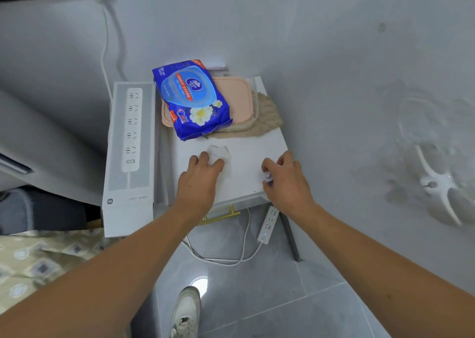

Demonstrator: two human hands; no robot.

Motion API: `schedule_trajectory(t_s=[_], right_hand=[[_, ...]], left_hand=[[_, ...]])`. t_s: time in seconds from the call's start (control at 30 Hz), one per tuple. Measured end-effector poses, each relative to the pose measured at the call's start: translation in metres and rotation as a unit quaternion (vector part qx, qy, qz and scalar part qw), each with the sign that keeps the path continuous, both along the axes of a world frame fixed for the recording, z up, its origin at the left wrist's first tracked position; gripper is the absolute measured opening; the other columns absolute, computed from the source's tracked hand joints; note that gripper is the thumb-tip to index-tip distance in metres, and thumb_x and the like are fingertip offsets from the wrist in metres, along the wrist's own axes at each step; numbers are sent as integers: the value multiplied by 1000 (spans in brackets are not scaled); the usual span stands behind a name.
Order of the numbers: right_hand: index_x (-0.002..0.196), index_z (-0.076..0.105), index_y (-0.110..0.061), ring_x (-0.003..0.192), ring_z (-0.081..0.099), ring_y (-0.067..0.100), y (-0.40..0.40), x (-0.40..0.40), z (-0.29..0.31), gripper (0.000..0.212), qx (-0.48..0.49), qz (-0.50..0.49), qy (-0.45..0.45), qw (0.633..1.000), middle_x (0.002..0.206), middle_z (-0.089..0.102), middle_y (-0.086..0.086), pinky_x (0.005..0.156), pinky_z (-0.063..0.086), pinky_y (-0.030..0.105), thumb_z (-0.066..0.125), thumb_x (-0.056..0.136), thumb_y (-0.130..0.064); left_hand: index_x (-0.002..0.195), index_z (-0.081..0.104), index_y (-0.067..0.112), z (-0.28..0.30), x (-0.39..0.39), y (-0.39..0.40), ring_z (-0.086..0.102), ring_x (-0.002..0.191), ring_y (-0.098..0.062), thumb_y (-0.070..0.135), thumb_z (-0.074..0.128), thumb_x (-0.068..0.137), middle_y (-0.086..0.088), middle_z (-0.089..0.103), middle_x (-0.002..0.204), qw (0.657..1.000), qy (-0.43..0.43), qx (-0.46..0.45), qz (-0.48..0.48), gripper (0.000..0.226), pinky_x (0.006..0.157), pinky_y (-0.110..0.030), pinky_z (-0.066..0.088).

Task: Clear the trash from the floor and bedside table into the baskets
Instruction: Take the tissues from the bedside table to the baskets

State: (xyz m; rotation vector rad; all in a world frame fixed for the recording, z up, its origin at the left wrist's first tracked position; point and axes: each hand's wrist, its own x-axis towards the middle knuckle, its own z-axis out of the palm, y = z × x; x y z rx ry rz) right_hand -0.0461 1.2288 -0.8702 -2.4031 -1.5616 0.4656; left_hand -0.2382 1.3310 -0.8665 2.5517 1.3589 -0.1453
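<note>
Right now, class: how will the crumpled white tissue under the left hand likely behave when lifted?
The crumpled tissue looks thin and creased, so probably very light and floppy. It likely squashes further under the left hand. Lying flat on the bedside table, it seems unlikely to roll.

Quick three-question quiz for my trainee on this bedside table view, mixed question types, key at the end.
1. True or false: the blue wipes pack lies partly on the pink box.
2. Which hand touches the clear wrapper? A left hand B right hand
3. What lies on the floor under the table?

Key: 1 true. 2 A. 3 a white power strip and its cable.
</note>
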Motion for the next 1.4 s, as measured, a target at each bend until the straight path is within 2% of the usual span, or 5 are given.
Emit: schedule_trajectory(t_s=[0.2,0.7,1.0,1.27,1.4], right_hand=[[108,56,-26,90,50,24,-23,-6,13,28,46,-20,31,998,107,36,0,61,56,40,68,86,-17],[109,61,-32,80,56,10,-238,-78,28,32,51,-94,125,986,105,34,-9,71,50,23,77,83,-22],[113,53,-41,86,53,4,-484,-57,49,35,14,-192,147,970,109,32,-15,70,36,4,75,87,-34],[111,56,-36,81,53,3,-761,8,26,41,44,-420,122,898,108,32,-10,64,48,16,79,78,-31],[116,60,-31,87,53,16,-868,15,-4,46,48,-513,115,849,110,34,-5,69,54,32,81,75,-35]], left_hand=[[108,60,17,5,-12,-13,45,100,-28,-10,64,77,-7,51,114,994,-99,27,-31,41,48,-37,49],[102,59,21,60,-52,-182,48,103,-26,-3,73,75,-3,52,110,979,-176,4,-100,39,51,-34,50],[101,55,24,56,15,-419,49,97,-23,-1,80,72,0,51,110,963,-172,-43,-200,45,49,-32,54],[100,62,22,50,149,-640,46,96,-16,1,77,77,3,51,108,899,-161,-120,-388,35,50,-12,36],[103,62,24,27,194,-733,46,99,-16,1,73,79,4,50,110,869,-142,-149,-451,35,52,-19,42]])
